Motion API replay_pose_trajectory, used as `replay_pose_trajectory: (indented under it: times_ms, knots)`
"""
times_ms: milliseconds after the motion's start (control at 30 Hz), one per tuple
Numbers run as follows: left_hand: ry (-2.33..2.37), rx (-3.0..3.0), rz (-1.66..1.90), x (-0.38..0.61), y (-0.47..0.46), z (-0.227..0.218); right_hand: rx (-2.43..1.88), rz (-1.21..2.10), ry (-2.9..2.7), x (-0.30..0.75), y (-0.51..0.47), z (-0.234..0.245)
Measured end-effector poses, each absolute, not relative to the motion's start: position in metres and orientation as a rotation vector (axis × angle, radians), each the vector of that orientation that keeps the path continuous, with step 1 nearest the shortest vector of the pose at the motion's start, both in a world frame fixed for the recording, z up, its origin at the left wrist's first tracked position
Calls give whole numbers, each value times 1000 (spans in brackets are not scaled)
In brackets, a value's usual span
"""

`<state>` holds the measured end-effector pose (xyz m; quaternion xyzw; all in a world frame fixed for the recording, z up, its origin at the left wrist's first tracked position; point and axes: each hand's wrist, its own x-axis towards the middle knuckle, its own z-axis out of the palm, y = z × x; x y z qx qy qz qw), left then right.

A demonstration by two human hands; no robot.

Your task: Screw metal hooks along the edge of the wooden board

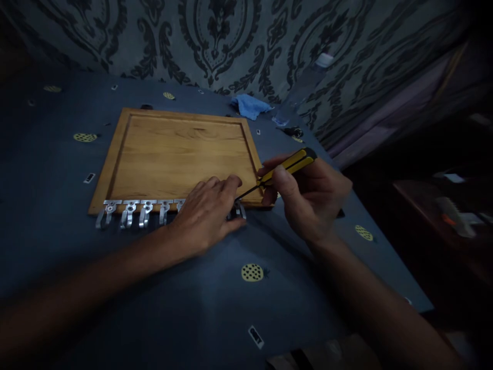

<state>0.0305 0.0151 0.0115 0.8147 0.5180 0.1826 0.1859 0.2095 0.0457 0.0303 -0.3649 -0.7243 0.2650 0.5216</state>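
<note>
Here, the right hand (314,192) pinches a yellow-and-black screwdriver (287,167) between thumb and fingers, its shaft slanting down-left to the hook rail (146,206). The rail lies along a wooden panel's (185,154) near edge, partly beneath the left hand (210,213), whose thumb and forefinger part around the end hook; whether they grip, I cannot tell.

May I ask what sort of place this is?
Probably a home room used as a makeshift workspace: a pineapple-print table cover, an ornate patterned backdrop behind it, and a screwdriver in the right hand.
</note>
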Motion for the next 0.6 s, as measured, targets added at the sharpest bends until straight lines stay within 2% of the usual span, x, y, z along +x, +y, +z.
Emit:
replay_pose_trajectory:
  times_ms: [600]
  knots:
    - [1440, 2313, 507, 31, 16, 12, -891, 602, -1788, 205, 44, 33]
